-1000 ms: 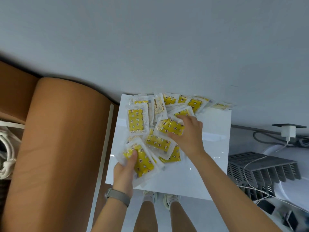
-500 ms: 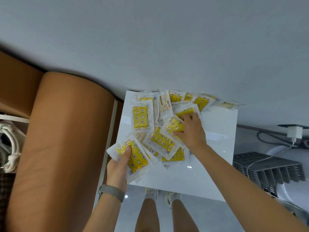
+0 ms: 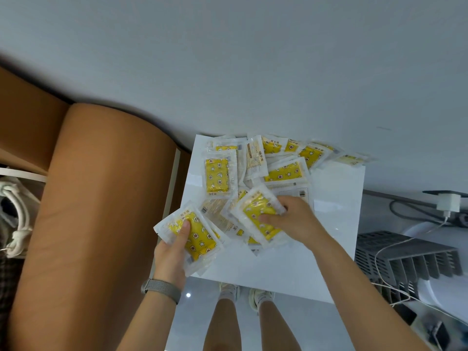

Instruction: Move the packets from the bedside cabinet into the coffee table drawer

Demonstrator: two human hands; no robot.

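Several clear packets with yellow star-patterned contents lie scattered on the white top of the bedside cabinet. My left hand grips a small stack of packets at the cabinet's front left corner, thumb on top. Fingers and thumb of my right hand pinch another yellow packet, lifted a little over the pile's near side. More packets remain flat toward the wall, some overlapping, one hanging over the far right edge. The coffee table drawer is not in view.
A brown padded headboard stands close on the left of the cabinet. The grey wall rises behind it. On the right are a grey slatted rack, white cables and a plugged-in charger. My legs and shoes show below.
My right hand has drawn back toward me and picked a yellow packet up off the pile. My left hand keeps its stack, shifted slightly left off the cabinet corner.
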